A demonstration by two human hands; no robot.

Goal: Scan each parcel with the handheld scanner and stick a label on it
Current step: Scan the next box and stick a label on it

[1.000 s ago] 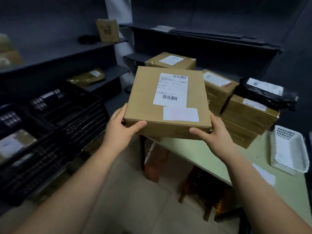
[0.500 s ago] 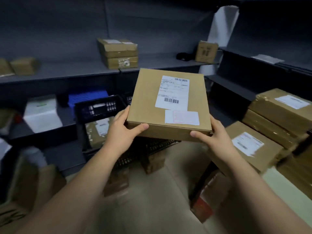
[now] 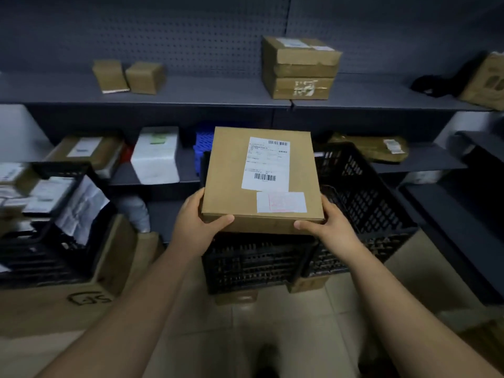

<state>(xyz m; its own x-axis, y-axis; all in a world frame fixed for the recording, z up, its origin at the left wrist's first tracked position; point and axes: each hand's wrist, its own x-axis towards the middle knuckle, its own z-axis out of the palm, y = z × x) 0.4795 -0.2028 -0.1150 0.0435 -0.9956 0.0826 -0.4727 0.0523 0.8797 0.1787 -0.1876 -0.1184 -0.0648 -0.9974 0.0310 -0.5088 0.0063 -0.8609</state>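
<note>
At far left, a black crate [image 3: 41, 241] packed with labelled parcels and loose white paper sits on a large cardboard carton [image 3: 54, 304] marked with a hand-drawn logo. Behind it, dark shelving [image 3: 191, 96] runs across the wall: two small brown boxes [image 3: 128, 76] stand side by side on the upper shelf, while a flat brown parcel [image 3: 87, 150] and a white box [image 3: 156, 156] rest on the shelf below.

At centre, a person holds a flat brown parcel [image 3: 261, 181] level in both bare hands, above a black lattice crate [image 3: 354, 203] that stands on the tiled floor [image 3: 245, 336]. The left hand [image 3: 196, 225] grips the parcel's near left corner, thumb pressed along the near side face and fingers curled out of sight beneath. On the parcel's top face are a white shipping label [image 3: 266, 163] with two barcodes and, just nearer the camera and touching its lower edge, a smaller white sticker [image 3: 281, 202] with red print. The right hand [image 3: 330, 227] clamps the near right corner the same way, thumb on the near face, fingers hidden under the box.

A blue plastic item [image 3: 203, 148] shows behind the parcel's far left edge. Up on the top shelf to the right, two taped brown cartons [image 3: 300, 68] are stacked one on the other. Lower right, a wrapped brown packet [image 3: 368, 148] with a small white label lies on the middle shelf. At far right on the top shelf, a dark bundle [image 3: 436, 84] sits just beside another brown box [image 3: 488, 80] cut off by the frame edge.
</note>
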